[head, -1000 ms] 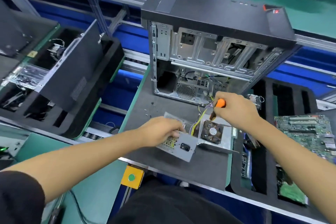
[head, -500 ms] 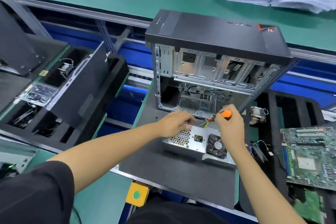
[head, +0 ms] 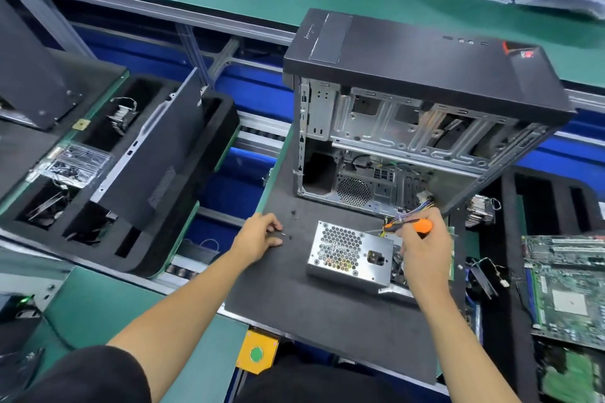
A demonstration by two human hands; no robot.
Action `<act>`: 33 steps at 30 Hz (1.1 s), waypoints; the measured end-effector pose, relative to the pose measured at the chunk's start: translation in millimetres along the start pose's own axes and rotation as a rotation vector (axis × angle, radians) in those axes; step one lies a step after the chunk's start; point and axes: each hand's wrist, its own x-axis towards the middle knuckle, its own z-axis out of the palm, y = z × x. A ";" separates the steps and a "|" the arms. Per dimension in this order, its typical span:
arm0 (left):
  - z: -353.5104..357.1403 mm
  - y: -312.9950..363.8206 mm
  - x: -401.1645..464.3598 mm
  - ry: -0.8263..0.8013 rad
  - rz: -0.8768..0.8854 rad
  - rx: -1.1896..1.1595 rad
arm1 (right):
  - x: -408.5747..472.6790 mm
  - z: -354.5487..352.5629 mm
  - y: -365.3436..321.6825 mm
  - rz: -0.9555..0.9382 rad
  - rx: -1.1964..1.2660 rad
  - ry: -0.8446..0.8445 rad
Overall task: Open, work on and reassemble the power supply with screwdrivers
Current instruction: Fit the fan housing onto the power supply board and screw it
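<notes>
Power supply (head: 350, 252) lies on the dark worktop (head: 294, 301), out of the open computer case (head: 409, 127) behind it; its wire bundle (head: 414, 211) trails toward the case.

Right hand (head: 425, 249) grips the orange-handled screwdriver (head: 411, 226), fingers (head: 406, 240) curled round the handle, shaft aimed at the unit's top edge, just left of those fingers.

Left hand (head: 262, 235) rests on the worktop, well left of the unit, fingers bent, tips over small loose screws (head: 288, 234). Whether one is pinched, cannot tell.

Judgement: screws lying loose suggest the casing is at least partly unfastened, or being refastened. Which phase is unclear. The unit is not yet back in the case.
</notes>
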 end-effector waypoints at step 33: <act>-4.0 67.3 9.5 0.303 0.210 -0.360 | -3.7 -19.4 -31.5 -0.094 0.187 0.107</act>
